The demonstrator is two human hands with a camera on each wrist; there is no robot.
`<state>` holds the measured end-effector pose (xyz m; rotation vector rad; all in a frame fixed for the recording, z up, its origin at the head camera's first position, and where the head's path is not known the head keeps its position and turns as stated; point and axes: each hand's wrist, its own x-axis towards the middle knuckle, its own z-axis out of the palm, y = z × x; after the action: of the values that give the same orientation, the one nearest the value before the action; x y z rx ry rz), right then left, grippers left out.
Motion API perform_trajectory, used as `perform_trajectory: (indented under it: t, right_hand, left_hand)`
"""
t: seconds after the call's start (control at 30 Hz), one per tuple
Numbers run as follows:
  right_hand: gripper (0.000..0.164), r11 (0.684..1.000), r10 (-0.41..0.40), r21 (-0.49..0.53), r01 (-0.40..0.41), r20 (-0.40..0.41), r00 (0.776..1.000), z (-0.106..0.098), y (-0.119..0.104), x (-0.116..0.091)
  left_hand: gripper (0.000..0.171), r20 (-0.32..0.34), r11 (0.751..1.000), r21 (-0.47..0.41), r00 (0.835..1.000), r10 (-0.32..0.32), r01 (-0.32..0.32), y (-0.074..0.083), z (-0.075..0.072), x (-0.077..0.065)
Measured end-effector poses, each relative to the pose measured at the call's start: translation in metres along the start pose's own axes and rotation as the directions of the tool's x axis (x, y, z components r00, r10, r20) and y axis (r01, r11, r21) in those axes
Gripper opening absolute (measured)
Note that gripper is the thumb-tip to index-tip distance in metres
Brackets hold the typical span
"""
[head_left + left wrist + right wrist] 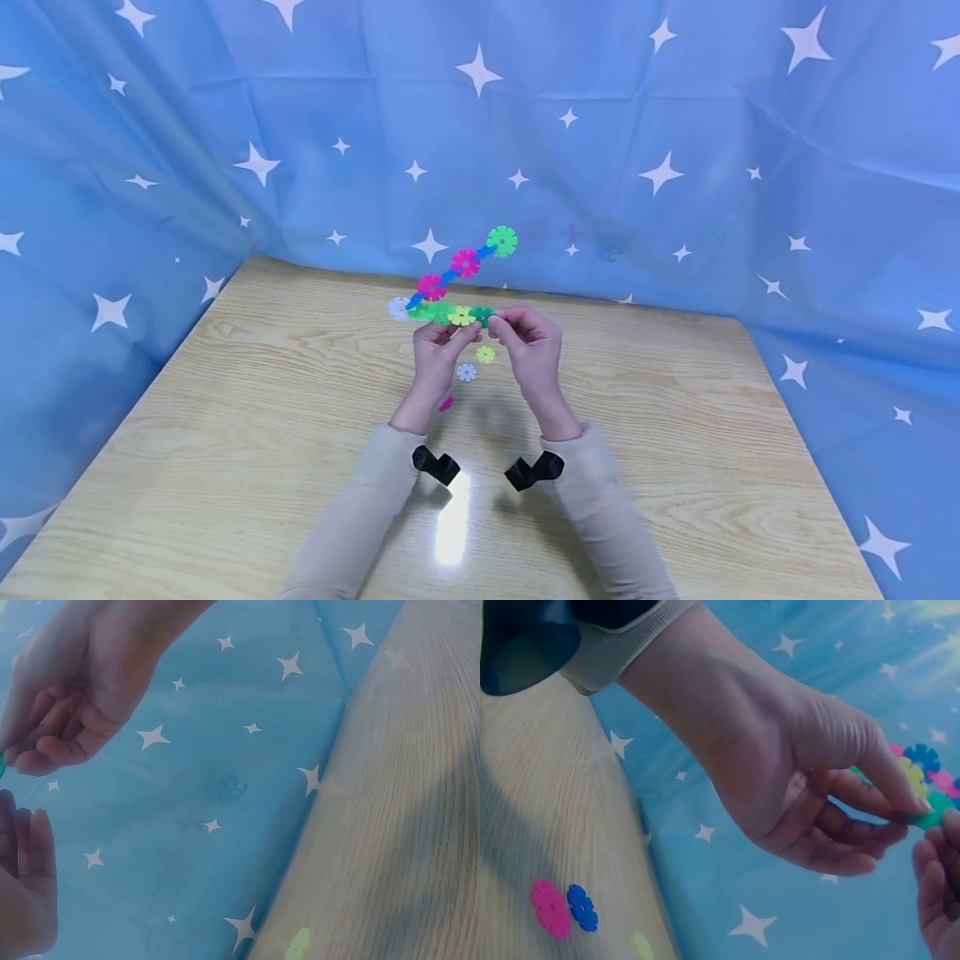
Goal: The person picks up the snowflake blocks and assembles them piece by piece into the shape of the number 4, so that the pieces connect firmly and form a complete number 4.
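Observation:
In the head view, a bent chain of notched snowflake discs is held up above the table. One arm of it, with pink discs (431, 287) and blue ones between them, slants up to a bright green disc (502, 241). The other arm runs through green and a yellow disc (462, 316) to a dark green disc (482, 316). My left hand (437, 360) grips this lower arm from below, near the yellow disc. With thumb and fingertips, my right hand (537, 352) pinches the dark green end disc (928, 818). Fingers partly cover that disc.
Loose discs lie on the wooden table (675, 417) beneath the hands: a yellow-green one (485, 355), a pale one (467, 372) and a pink one (446, 404) partly behind the left wrist. A blue star-patterned curtain (525, 133) hangs behind the table.

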<state>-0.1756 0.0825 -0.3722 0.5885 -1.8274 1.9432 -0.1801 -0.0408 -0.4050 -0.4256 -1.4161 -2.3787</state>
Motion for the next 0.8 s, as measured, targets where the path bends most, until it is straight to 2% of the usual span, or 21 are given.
perform_trajectory:
  t: [0.1,0.23,0.3,0.37,0.43,0.5,0.53,0.57,0.63,0.7,0.77,0.8]
  right_hand:
    - [0.005,1.000,-0.008,-0.008,0.008,0.009,1.000,0.003,-0.008,-0.001]
    - [0.005,1.000,-0.011,-0.025,0.011,0.013,1.000,0.005,-0.013,-0.001]
    - [0.005,0.999,0.007,-0.038,-0.007,0.011,1.000,0.003,-0.008,-0.001]
    - [0.007,0.997,0.039,-0.070,-0.037,0.015,0.999,-0.001,-0.004,-0.001]
    - [0.010,0.987,0.089,-0.135,-0.086,0.013,0.996,-0.009,0.012,0.000]
    - [0.012,0.953,0.179,-0.252,-0.170,0.015,0.984,-0.016,0.028,0.002]
    - [0.014,0.925,0.232,-0.314,-0.213,0.025,0.972,-0.021,0.038,0.002]
    - [0.016,0.888,0.296,-0.377,-0.262,0.033,0.955,-0.025,0.049,0.003]
    - [0.020,0.803,0.432,-0.478,-0.356,0.057,0.900,-0.032,0.067,0.003]
    - [0.024,0.733,0.531,-0.550,-0.400,0.094,0.842,-0.035,0.081,0.003]
    - [0.028,0.686,0.580,-0.609,-0.397,0.129,0.805,-0.037,0.093,0.003]
    - [0.029,0.675,0.592,-0.626,-0.392,0.142,0.793,-0.037,0.098,0.003]
  left_hand:
    - [0.040,-0.012,1.000,0.020,1.000,0.012,-0.012,-0.001,-0.001,0.000]
    - [0.037,-0.041,0.999,0.033,0.999,0.002,-0.001,0.000,-0.004,0.000]
    - [0.021,-0.064,0.999,0.047,0.998,0.003,0.000,0.000,-0.007,0.000]
    - [0.017,-0.083,0.998,0.068,0.997,-0.003,0.008,0.002,-0.013,0.001]
    - [0.015,-0.094,0.996,0.084,0.996,0.006,0.002,0.004,-0.019,0.002]
    - [0.023,-0.095,0.996,0.087,0.995,0.019,-0.011,0.006,-0.024,0.004]
    - [0.031,-0.096,0.996,0.084,0.995,0.020,-0.012,0.008,-0.027,0.005]
    - [0.031,-0.096,0.997,0.074,0.995,0.027,-0.020,0.009,-0.029,0.006]
    - [0.034,-0.095,0.997,0.067,0.995,0.044,-0.038,0.011,-0.033,0.008]
    - [0.034,-0.098,0.997,0.060,0.994,0.052,-0.047,0.013,-0.035,0.009]
    - [0.034,-0.101,0.997,0.054,0.993,0.057,-0.052,0.015,-0.037,0.010]
    - [0.033,-0.102,0.997,0.053,0.993,0.058,-0.053,0.015,-0.037,0.010]
